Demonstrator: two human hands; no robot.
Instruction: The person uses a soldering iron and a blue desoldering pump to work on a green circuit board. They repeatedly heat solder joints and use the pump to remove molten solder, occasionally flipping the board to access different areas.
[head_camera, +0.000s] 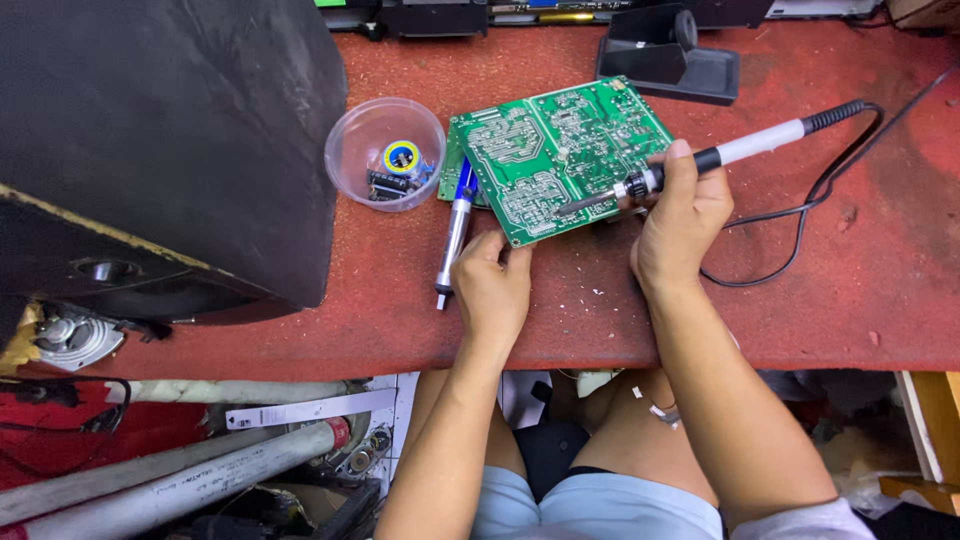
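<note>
Green and criss-crossed with pale solder traces, a circuit board lies solder side up near the middle of the red counter, tilted so that its near corner points toward the person. The left hand is curled at that near corner, fingertips touching the board's edge and pinning it in place. The right hand is closed around a soldering iron just behind its metal collar; the black and white handle runs up and to the right, while the dark tip reaches left and rests on the board's surface. A black cord leaves the end of the handle and loops across the counter to the right of the hand. Just left of the board, partly tucked under its edge, lies a desoldering pump with a blue and silver barrel, its length running toward the counter's near edge beside the left hand. Left of that stands a clear plastic bowl holding a few small dark components and a round yellow-ringed part. A large black casing fills the left end of the counter, and a black iron stand sits behind the board.
</note>
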